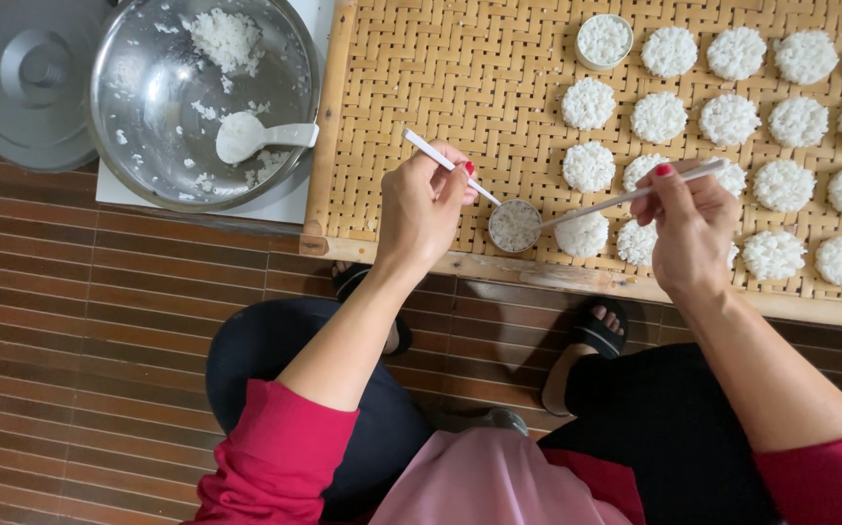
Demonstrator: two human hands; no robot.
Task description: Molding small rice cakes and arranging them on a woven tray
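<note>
Rice fills the small round metal ring mould [515, 226] that sits near the front edge of the woven bamboo tray [421, 87], and both of your tools meet at it. Your left hand [424, 206] is closed around a thin white stick [437, 157], whose tip touches the mould's left rim. Your right hand [687, 226] pinches a second thin white stick [625, 197] between thumb and fingers; its tip reaches the mould's right rim.

Just right of the mould lie the round white rice cakes [729, 119], set out in rows across the right part of the tray, each apart from its neighbour. A second small round metal ring mould filled with rice [604, 41] stands at the top of the tray, at the left end of the back row.

Left of the tray sits a large round steel bowl [149, 107] on a white board [285, 206]. Scattered rice clings to its inside, and a white plastic rice paddle [251, 136] rests in it. A grey metal lid [22, 78] lies beside the bowl, at far left. Everything stands on a brown slatted wooden floor [81, 369].
</note>
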